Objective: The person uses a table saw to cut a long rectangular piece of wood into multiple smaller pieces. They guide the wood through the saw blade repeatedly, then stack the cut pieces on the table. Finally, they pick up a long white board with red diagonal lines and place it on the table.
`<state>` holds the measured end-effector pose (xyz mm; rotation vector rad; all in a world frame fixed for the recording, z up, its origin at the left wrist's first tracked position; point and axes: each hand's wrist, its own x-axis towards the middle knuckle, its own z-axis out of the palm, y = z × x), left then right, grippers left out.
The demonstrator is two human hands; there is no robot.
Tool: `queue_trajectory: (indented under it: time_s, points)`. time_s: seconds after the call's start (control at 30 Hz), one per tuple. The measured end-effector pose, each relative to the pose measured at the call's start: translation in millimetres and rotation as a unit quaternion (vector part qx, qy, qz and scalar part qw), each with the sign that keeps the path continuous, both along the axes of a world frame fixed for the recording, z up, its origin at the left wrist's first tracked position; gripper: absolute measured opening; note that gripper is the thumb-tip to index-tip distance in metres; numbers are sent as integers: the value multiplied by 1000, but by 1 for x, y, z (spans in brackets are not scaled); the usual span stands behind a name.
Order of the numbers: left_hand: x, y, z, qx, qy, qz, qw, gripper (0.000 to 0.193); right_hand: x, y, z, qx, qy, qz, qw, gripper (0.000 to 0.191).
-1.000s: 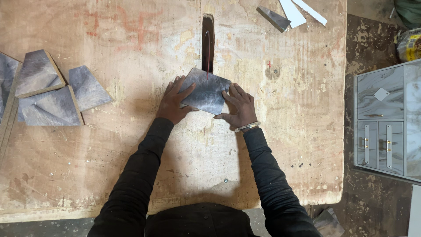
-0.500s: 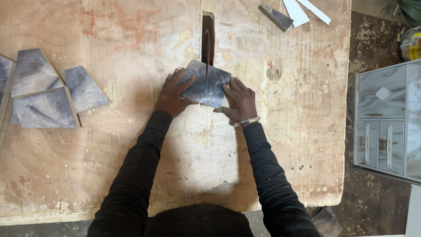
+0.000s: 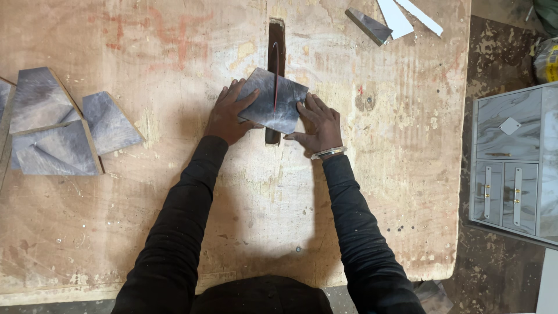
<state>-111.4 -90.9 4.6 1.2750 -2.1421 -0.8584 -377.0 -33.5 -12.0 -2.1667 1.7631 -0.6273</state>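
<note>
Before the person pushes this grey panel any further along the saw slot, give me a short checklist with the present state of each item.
1. Both hands on the grey panel: ok; left hand on its left edge, right hand at its right corner.
2. Fingers off the blade line: cannot tell for sure; the saw blade stands inside the panel, with fingertips close on either side.
3. Panel flat on the wooden table: ok, as far as it shows.
4. Slot ahead free: ok.
5. Cut pieces away from the work: ok, they lie far left.
6. Blade guard: not ok, none visible.
</note>
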Motion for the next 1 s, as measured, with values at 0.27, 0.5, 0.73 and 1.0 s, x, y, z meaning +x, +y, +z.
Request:
queue_trajectory:
  time_s: [0.27,0.5,0.73,1.0]
  points:
    - [-4,-16,12,2,2,1,1000,86,1,-18,11,3,0,-6,1000,98]
    - [-7,-36,23,-27,10,10,1000,89,5,-42,24,11,23,-37,999,99]
    - [16,-24,14,-53,24,28,998,87,-25,-46,24,-6,8,-88,996,84]
    - [122,103,5,-125,-1,248,961,87,-65,87,1,-23,-36,-165,985,55]
